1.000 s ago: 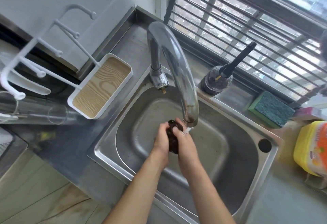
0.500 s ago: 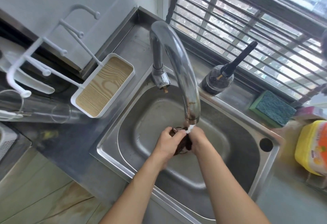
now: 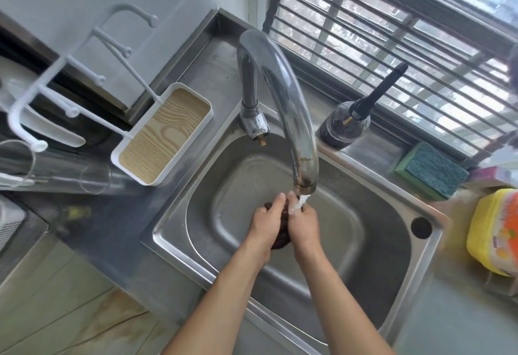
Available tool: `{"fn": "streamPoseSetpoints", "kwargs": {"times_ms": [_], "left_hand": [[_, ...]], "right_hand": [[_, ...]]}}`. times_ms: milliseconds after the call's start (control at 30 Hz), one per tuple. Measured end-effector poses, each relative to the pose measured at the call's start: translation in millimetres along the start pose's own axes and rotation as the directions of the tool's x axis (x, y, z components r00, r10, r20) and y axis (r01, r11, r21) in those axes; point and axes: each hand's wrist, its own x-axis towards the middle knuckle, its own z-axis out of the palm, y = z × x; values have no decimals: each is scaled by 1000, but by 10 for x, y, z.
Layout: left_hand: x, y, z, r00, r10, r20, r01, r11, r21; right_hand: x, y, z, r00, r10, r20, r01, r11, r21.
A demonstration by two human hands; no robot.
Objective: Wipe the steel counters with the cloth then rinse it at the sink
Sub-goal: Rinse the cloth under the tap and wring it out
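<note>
A dark, wet cloth (image 3: 282, 235) is bunched between my two hands over the steel sink (image 3: 392, 242). My left hand (image 3: 267, 221) grips it from the left and my right hand (image 3: 304, 223) grips it from the right. Most of the cloth is hidden by my fingers. The curved steel tap (image 3: 283, 97) arches over the basin, and its spout runs a white stream of water (image 3: 300, 203) onto my right fingers and the cloth.
A white rack with a wood-grain tray (image 3: 164, 136) stands on the steel counter (image 3: 117, 220) left of the sink. Behind the basin sit a dark bottle (image 3: 347, 125), a green sponge (image 3: 433, 171) and a yellow container (image 3: 496, 231). A barred window runs along the back.
My hands have kept rubbing the cloth under the running tap, first drawing apart and now pressed close together again. The view has shifted slightly.
</note>
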Motion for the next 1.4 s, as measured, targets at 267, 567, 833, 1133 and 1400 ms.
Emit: {"fn": "streamPoseSetpoints", "kwargs": {"times_ms": [267, 567, 833, 1133, 1400], "left_hand": [[186, 44, -200, 993, -88, -82, 74, 984, -159], [-11, -123, -40, 999, -9, -32, 7, 999, -44], [57, 14, -125, 996, 36, -76, -32, 998, 61], [120, 40, -324, 1000, 21, -10, -20, 989, 150], [90, -34, -131, 1000, -10, -14, 9, 997, -73]], "right_hand": [[-105, -295, -260, 999, 38, -15, -31, 949, 313], [-233, -151, 33, 993, -71, -98, 46, 969, -242], [-121, -335, -146, 969, 246, 0, -235, 927, 293], [-161, -214, -310, 967, 188, -170, -130, 944, 303], [-621, -120, 38, 940, -299, -164, 269, 945, -183]]}}
